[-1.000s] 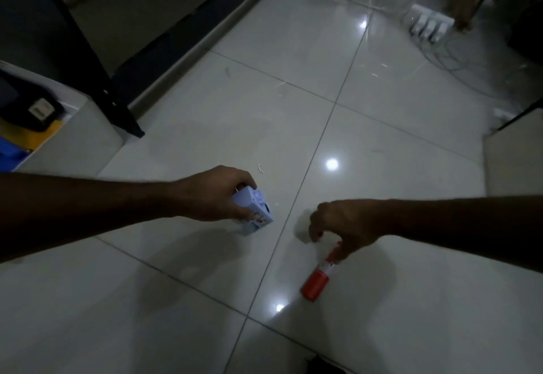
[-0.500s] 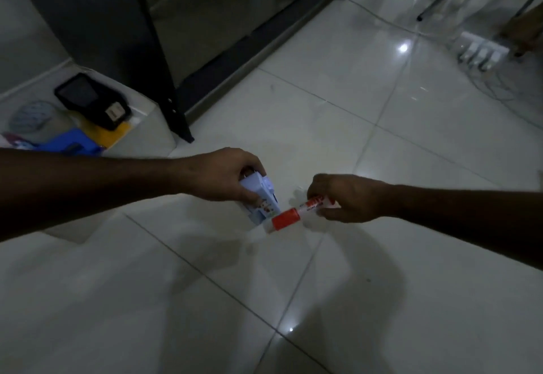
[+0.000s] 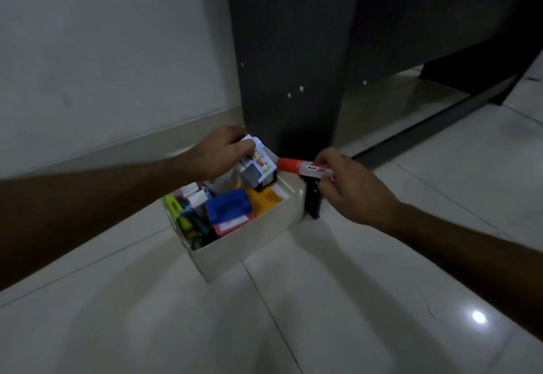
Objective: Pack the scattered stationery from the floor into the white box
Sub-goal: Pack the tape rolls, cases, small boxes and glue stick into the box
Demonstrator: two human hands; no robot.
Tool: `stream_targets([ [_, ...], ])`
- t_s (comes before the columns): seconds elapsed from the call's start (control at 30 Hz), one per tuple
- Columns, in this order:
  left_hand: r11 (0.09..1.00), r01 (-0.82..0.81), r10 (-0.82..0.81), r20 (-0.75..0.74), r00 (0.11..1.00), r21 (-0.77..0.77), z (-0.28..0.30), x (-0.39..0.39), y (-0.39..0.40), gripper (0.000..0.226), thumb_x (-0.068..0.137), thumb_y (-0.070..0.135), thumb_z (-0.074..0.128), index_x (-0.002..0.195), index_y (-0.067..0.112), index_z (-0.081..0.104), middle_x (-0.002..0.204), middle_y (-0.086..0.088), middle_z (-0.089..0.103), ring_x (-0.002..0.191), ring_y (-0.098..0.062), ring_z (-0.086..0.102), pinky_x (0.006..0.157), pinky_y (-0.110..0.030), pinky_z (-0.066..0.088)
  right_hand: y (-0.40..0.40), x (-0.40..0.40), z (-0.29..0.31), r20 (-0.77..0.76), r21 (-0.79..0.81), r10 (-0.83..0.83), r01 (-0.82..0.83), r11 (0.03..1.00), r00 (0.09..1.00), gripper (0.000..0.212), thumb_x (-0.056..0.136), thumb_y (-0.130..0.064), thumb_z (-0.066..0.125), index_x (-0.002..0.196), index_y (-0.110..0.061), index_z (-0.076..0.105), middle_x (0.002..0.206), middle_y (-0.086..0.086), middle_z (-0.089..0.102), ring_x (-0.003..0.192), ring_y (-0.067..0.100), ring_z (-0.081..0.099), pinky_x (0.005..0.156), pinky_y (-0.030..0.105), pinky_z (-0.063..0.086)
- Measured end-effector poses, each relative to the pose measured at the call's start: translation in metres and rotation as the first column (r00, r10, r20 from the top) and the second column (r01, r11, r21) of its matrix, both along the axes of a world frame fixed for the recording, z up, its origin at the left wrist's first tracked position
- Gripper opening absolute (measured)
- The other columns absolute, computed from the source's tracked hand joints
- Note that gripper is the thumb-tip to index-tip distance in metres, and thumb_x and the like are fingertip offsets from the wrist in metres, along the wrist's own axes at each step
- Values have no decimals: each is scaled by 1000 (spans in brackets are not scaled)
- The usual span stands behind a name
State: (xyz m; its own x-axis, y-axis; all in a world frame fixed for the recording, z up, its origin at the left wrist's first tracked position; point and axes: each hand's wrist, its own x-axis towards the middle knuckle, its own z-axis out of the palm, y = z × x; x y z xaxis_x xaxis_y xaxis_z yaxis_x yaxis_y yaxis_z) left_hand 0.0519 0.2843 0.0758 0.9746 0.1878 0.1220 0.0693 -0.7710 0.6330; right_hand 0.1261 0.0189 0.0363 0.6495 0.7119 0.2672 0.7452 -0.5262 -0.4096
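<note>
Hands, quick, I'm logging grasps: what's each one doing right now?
Left hand: grips a small printed box over the white box.
Right hand: pinches the red-capped marker.

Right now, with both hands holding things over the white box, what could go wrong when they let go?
1. The red marker in the right hand lies across the far corner of the white box, so it may fall outside.
2. The small printed box in the left hand hangs above an already crowded pile, near the blue hole punch; it could land on top and tip out.

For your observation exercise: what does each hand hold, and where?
Left hand grips the small printed box by its top; right hand pinches the red-capped marker at its white end.
</note>
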Motion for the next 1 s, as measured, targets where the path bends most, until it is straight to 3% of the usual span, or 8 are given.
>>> stream_targets([
  [0.07, 999, -49, 49, -9, 999, 7, -6, 2, 16, 61, 61, 54, 45, 96, 12, 72, 92, -7, 72, 80, -22, 66, 67, -35, 51, 30, 11, 1, 0, -80, -37, 37, 996, 999, 17, 90, -29, 57, 101, -22, 47, 84, 0, 60, 68, 15, 58, 57, 35, 52],
  [0.2, 997, -53, 58, -109, 992, 50, -32, 12, 40, 46, 69, 48, 65, 106, 22, 71, 98, 4, 72, 84, -10, 68, 67, -20, 52, 77, 28, -14, -43, -205, -68, 58, 977, 997, 13, 88, -30, 60, 95, -22, 54, 82, -2, 59, 66, 12, 56, 53, 27, 44],
  [0.37, 999, -8, 16, -180, 983, 44, -63, 23, 46, 52, 72, 45, 78, 118, 24, 64, 107, 9, 67, 91, -8, 64, 70, -17, 49, 104, 38, -36, -119, -330, -171, 124, 936, 978, 32, 84, -35, 72, 106, -21, 54, 95, -2, 58, 87, 15, 60, 80, 34, 55],
  [0.47, 999, 7, -2, -138, 990, 32, -70, 31, 37, 49, 74, 43, 79, 118, 26, 63, 99, 12, 63, 82, -1, 59, 62, -9, 39, 107, 40, -51, -41, -335, -194, 170, 927, 980, 37, 83, -41, 72, 108, -20, 56, 98, 0, 63, 85, 17, 62, 76, 33, 55],
  [0.63, 996, 82, -77, -133, 988, 35, -76, 47, 23, 53, 74, 42, 79, 119, 25, 60, 100, 15, 56, 82, 3, 53, 65, -7, 35, 123, 46, -64, 71, -373, -217, 228, 899, 974, 30, 85, -44, 69, 102, -22, 59, 85, -3, 56, 75, 14, 57, 66, 29, 49],
  [0.73, 987, 113, -96, -144, 985, 114, -81, 53, 21, 49, 75, 43, 78, 116, 21, 62, 102, 9, 63, 86, -3, 56, 65, -8, 36, 129, 49, -62, 104, -384, -203, 228, 895, 974, 28, 85, -43, 68, 103, -21, 61, 84, -2, 56, 75, 15, 58, 66, 29, 49],
  [0.83, 976, 155, -112, -264, 958, 152, -90, 58, 22, 44, 74, 48, 77, 105, 20, 64, 94, 7, 66, 84, -10, 61, 61, -14, 41, 127, 53, -56, 13, -348, -201, 193, 917, 979, 31, 85, -45, 68, 104, -23, 57, 92, -1, 59, 81, 15, 60, 71, 31, 52],
  [1.0, 974, 165, -105, -336, 936, 156, -106, 62, 23, 33, 71, 50, 79, 84, 30, 55, 76, 13, 58, 69, -1, 56, 54, -15, 38, 119, 48, -46, -148, -264, -150, 107, 959, 978, 36, 85, -36, 71, 112, -22, 52, 101, -3, 51, 92, 14, 55, 81, 32, 53],
])
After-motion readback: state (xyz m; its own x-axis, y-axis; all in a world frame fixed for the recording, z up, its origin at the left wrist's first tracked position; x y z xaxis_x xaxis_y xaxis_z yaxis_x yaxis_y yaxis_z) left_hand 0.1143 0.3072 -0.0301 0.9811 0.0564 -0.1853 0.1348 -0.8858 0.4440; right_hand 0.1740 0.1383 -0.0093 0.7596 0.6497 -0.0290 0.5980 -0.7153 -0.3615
